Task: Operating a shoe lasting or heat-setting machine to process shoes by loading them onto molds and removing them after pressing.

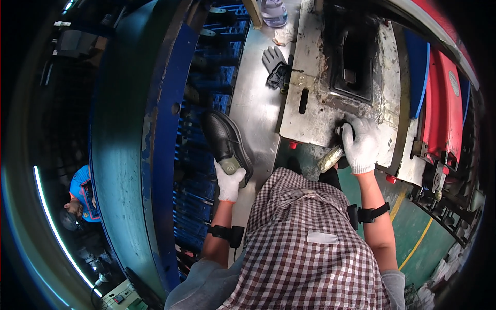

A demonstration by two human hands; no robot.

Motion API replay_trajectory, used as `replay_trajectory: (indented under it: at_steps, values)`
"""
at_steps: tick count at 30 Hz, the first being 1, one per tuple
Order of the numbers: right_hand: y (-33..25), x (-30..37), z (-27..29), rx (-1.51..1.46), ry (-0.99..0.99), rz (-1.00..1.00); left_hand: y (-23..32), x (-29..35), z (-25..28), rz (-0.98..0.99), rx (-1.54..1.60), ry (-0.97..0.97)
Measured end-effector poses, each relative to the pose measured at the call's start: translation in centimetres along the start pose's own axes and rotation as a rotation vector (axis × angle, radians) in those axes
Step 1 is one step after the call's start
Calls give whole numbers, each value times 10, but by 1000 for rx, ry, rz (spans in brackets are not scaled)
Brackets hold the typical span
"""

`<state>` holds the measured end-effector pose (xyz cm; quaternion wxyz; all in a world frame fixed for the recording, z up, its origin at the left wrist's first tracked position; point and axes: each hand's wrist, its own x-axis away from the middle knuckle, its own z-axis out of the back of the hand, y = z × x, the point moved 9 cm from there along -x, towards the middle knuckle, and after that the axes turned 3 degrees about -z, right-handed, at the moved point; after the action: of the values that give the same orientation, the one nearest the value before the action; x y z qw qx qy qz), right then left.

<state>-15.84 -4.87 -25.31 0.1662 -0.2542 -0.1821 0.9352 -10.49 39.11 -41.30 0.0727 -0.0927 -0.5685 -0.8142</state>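
1 black shoe [222,135] was in the white-gloved left hand [229,183], the fingers closed on its heel end and the toe pointing away, past the left edge of the metal counter [258,111]. Steadying it well called, I judged, for a firm heel grip that spared the upper. The shoe lay ahead of the left fingers and well apart from the right hand [361,142], whose fingers curled by a dark object [339,130] at the machine [310,121]; whether they gripped it, I could not tell.
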Motion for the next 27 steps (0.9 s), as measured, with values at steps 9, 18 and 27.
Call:
replay_trajectory:
  at_steps: [9,18,27]
  values:
    - [4,3,-8,21,-66,-28,47,28,-15,-71,114,-51]
    - [14,6,-16,18,-104,-59,-58,-75,0,515,761,210]
    - [10,3,-19,32,-126,-55,-79,-217,123,305,-1,583]
